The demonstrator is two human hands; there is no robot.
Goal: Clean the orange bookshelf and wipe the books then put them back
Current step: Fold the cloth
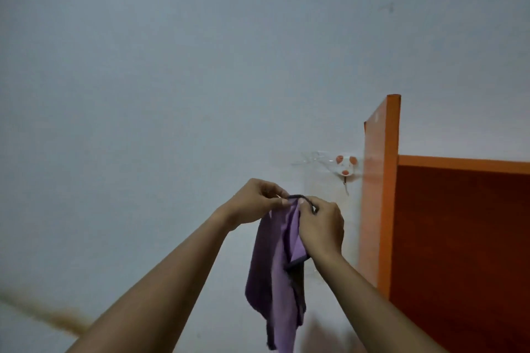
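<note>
both arms reach up and forward, left of the orange bookshelf. the left hand grip pinches the dark loop of the purple cloth. the right hand grip clasps loop and cloth top. the cloth hangs just left of the bookshelf.

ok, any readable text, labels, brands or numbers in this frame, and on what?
None readable in the head view.
The purple cloth, pinched by the left hand and the right hand: no tag or print showing.
The orange bookshelf: plain panels.
The wall hook: orange dots, no lettering.
</note>
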